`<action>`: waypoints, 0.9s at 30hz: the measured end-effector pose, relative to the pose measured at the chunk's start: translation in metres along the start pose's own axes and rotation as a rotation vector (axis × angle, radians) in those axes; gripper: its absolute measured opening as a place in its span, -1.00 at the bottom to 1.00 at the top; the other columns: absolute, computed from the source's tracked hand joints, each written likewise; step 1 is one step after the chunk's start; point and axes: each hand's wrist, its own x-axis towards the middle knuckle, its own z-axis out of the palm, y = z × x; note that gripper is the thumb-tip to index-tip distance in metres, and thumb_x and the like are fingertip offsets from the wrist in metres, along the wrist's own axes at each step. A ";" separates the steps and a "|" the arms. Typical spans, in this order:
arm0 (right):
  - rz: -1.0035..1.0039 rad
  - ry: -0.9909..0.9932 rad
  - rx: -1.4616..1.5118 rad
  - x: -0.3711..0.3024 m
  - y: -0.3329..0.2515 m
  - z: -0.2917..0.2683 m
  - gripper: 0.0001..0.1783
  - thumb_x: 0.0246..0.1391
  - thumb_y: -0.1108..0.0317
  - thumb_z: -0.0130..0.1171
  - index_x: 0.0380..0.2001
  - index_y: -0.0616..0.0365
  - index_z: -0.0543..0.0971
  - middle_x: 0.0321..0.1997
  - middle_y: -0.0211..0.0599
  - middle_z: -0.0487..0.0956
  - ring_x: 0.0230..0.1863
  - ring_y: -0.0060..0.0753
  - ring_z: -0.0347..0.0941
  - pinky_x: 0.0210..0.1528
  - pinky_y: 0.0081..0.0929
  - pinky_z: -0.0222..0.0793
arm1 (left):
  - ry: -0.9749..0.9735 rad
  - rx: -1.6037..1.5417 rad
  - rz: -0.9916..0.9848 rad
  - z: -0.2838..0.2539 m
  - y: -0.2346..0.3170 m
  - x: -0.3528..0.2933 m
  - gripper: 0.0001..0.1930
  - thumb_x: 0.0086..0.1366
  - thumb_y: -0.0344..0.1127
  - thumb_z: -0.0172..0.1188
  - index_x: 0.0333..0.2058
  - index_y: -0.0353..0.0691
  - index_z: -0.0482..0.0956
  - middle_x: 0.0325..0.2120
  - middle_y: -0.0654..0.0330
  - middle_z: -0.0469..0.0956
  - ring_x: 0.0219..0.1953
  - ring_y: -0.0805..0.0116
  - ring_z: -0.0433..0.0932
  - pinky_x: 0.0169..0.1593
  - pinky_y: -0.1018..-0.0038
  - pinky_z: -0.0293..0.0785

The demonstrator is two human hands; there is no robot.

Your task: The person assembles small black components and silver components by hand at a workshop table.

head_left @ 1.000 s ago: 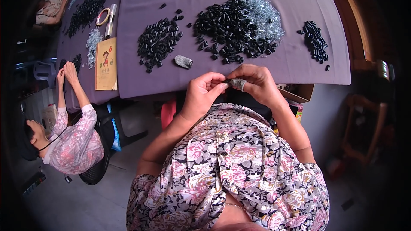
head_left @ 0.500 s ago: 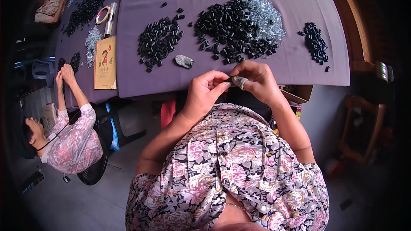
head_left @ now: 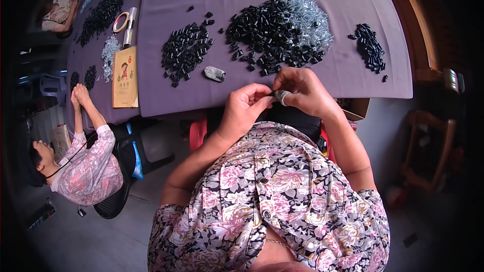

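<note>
My left hand (head_left: pixel 247 108) and my right hand (head_left: pixel 305 94) meet just off the table's near edge, fingertips pinched together. Between them is a small black piece (head_left: pixel 273 93), mostly covered by the fingers. A grey fabric finger cover (head_left: pixel 283 97) wraps my right thumb. Beyond my hands lies a large heap of short black tube-like pieces (head_left: pixel 257 32), with clear small parts (head_left: pixel 308 22) piled against its right side. A smaller heap of black pieces (head_left: pixel 186 50) is to the left, and another grey finger cover (head_left: pixel 215 74) rests on the cloth near it.
The table has a purple-grey cloth (head_left: pixel 201 95). Another black pile (head_left: pixel 370 48) lies at the right. On the left table are a yellow booklet (head_left: pixel 125 78), a tape roll (head_left: pixel 121 21) and more parts. A co-worker (head_left: pixel 88 166) sits at the left; a wooden chair (head_left: pixel 428 148) stands at right.
My hands stay pinched together, with the fingers slightly shifted around the small black piece. My right hand has tilted a little. The whole view has moved slightly.
</note>
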 end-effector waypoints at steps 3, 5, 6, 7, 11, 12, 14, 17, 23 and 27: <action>0.001 0.019 -0.052 0.001 -0.010 0.002 -0.83 -0.05 0.65 0.12 -0.31 0.30 0.52 -0.38 -0.45 0.55 -0.33 -0.67 0.47 -0.28 -0.61 0.41 | 0.010 0.012 0.011 -0.001 0.002 0.002 -0.87 0.34 -0.50 0.19 -0.16 -0.40 0.56 -0.35 0.24 0.63 -0.33 0.57 0.60 -0.21 0.63 0.55; -0.012 0.015 -0.067 0.001 -0.013 0.003 -0.82 -0.06 0.65 0.13 -0.32 0.30 0.53 -0.39 -0.43 0.56 -0.32 -0.66 0.48 -0.27 -0.60 0.42 | 0.015 -0.014 0.019 -0.002 0.002 0.003 -0.90 0.34 -0.51 0.19 -0.20 -0.39 0.56 -0.38 0.25 0.63 -0.35 0.59 0.59 -0.25 0.64 0.53; -0.026 0.029 -0.108 0.002 -0.014 0.004 -0.81 -0.08 0.67 0.13 -0.32 0.29 0.53 -0.39 -0.42 0.57 -0.32 -0.64 0.48 -0.26 -0.59 0.43 | 0.019 -0.046 0.010 -0.002 0.001 0.003 -0.90 0.34 -0.49 0.18 -0.20 -0.38 0.57 -0.37 0.24 0.64 -0.34 0.58 0.60 -0.25 0.63 0.54; -0.040 0.042 -0.149 0.003 -0.014 0.005 -0.80 -0.09 0.69 0.12 -0.33 0.29 0.53 -0.40 -0.41 0.57 -0.31 -0.63 0.49 -0.25 -0.58 0.44 | 0.024 -0.078 0.001 -0.002 0.001 0.003 -0.89 0.35 -0.46 0.18 -0.21 -0.38 0.57 -0.36 0.24 0.64 -0.34 0.57 0.61 -0.25 0.62 0.55; -0.050 0.067 -0.162 0.002 -0.017 0.007 -0.75 -0.11 0.72 0.11 -0.29 0.30 0.56 -0.38 -0.40 0.57 -0.31 -0.59 0.51 -0.24 -0.57 0.45 | 0.046 -0.165 -0.042 0.001 0.002 0.004 -0.88 0.35 -0.42 0.17 -0.22 -0.35 0.57 -0.35 0.22 0.65 -0.34 0.56 0.62 -0.24 0.62 0.55; -0.080 0.074 -0.167 0.001 -0.017 0.008 -0.71 -0.11 0.73 0.10 -0.26 0.30 0.57 -0.35 -0.37 0.56 -0.28 -0.57 0.52 -0.23 -0.57 0.45 | 0.045 -0.201 -0.051 0.000 0.001 0.004 -0.88 0.35 -0.40 0.16 -0.22 -0.33 0.58 -0.35 0.22 0.65 -0.34 0.55 0.62 -0.24 0.62 0.55; -0.111 0.079 -0.174 0.001 -0.015 0.007 -0.68 -0.12 0.74 0.09 -0.22 0.31 0.59 -0.31 -0.35 0.55 -0.25 -0.55 0.52 -0.22 -0.56 0.45 | 0.045 -0.239 -0.059 -0.001 0.001 0.004 -0.87 0.35 -0.39 0.15 -0.22 -0.31 0.59 -0.35 0.22 0.65 -0.35 0.54 0.62 -0.24 0.62 0.54; -0.210 0.071 -0.148 0.000 -0.011 0.006 -0.63 -0.10 0.64 0.23 -0.12 0.30 0.61 -0.28 -0.27 0.53 -0.26 -0.44 0.56 -0.24 -0.51 0.47 | 0.058 -0.340 -0.110 -0.003 0.003 0.004 -0.87 0.35 -0.39 0.13 -0.22 -0.29 0.59 -0.36 0.24 0.65 -0.38 0.54 0.61 -0.25 0.61 0.54; -0.378 0.319 -0.630 -0.008 -0.010 0.037 -0.39 -0.10 0.42 0.36 0.10 0.20 0.50 -0.13 -0.14 0.52 -0.16 -0.08 0.53 -0.13 -0.28 0.49 | 0.116 -0.541 -0.093 0.006 0.004 0.001 -0.88 0.36 -0.39 0.12 -0.22 -0.26 0.60 -0.34 0.24 0.64 -0.34 0.53 0.60 -0.25 0.59 0.54; -0.464 0.368 -0.780 -0.001 0.005 0.042 -0.41 -0.12 0.40 0.35 0.07 0.21 0.51 -0.13 -0.12 0.54 -0.16 0.01 0.54 -0.16 -0.23 0.51 | 0.050 -0.538 -0.105 0.006 -0.002 0.001 -0.86 0.38 -0.39 0.08 -0.22 -0.27 0.59 -0.32 0.24 0.62 -0.30 0.52 0.59 -0.16 0.55 0.55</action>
